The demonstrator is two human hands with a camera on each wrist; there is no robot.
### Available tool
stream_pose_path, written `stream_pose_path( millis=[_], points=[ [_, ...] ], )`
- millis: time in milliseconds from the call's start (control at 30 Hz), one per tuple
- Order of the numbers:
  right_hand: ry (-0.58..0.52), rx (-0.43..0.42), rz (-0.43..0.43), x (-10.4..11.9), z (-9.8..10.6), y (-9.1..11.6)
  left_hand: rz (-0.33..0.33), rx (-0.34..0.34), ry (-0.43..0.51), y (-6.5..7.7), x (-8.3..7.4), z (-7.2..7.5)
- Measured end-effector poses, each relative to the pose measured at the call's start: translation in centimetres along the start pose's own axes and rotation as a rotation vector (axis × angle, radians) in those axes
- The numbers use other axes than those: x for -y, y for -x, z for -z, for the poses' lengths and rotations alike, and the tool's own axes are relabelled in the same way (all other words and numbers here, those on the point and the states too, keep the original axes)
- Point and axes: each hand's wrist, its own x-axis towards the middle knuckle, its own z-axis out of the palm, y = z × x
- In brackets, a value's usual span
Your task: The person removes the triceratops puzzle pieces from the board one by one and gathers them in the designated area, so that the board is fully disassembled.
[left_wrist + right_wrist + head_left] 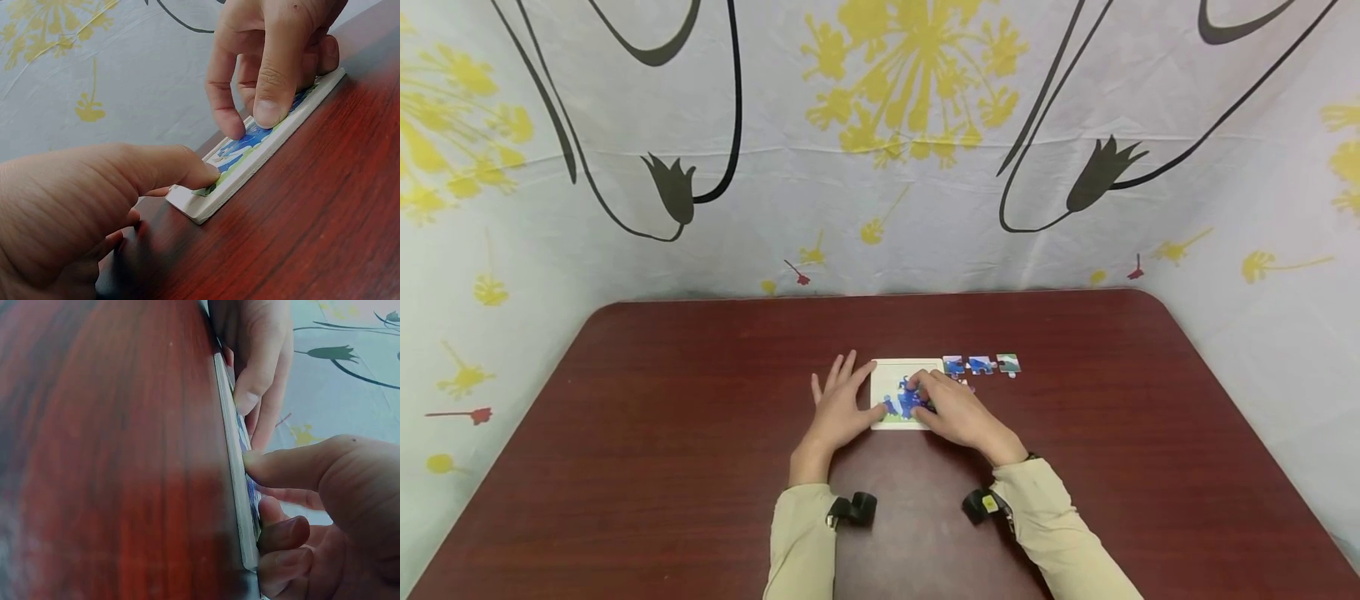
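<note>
A square jigsaw puzzle with a pale frame (907, 362) lies on the table, its lower part filled with blue and green pieces (901, 405). My left hand (837, 414) rests along the frame's left side, fingers stretched out. Its thumb (199, 176) presses on the lower left corner, and the index fingertip is at the upper left one. Over the right half of the puzzle is my right hand (955, 410), with thumb (272, 111) and bent index finger (224, 103) pinching at a blue piece within the frame. That hand hides the puzzle's right side.
Loose puzzle pieces (981, 365) lie in a row to the right of the frame, with more partly hidden behind my right hand. The dark red wooden table (700, 417) reaches back to a white patterned cloth (760, 208).
</note>
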Motion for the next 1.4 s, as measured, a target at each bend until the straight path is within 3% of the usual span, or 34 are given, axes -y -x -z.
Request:
stream_pose_path(
  millis=[200,533,900,1133,1400],
  points=[
    [-0.003,0.002,-0.044,-0.21,-0.07,0.00,0.008,0.007,-0.007,0.02,0.05,-0.14],
    [0.019,0.015,0.003,-0.50,0.18,-0.10,0.004,0.001,0.000,-0.05,-0.08,-0.11],
    [-0.050,-0.006,0.015,-0.45,0.51,-0.27,0.019,0.007,-0.005,-0.10,-0.20,0.08],
    [-0.062,-0.045,-0.043,-0.28,0.35,-0.24,0.014,0.012,-0.008,-0.08,0.01,-0.03],
    [0.044,-0.169,0.046,-0.20,0.24,-0.35,0.017,0.004,-0.010,-0.06,0.10,-0.01]
  ],
)
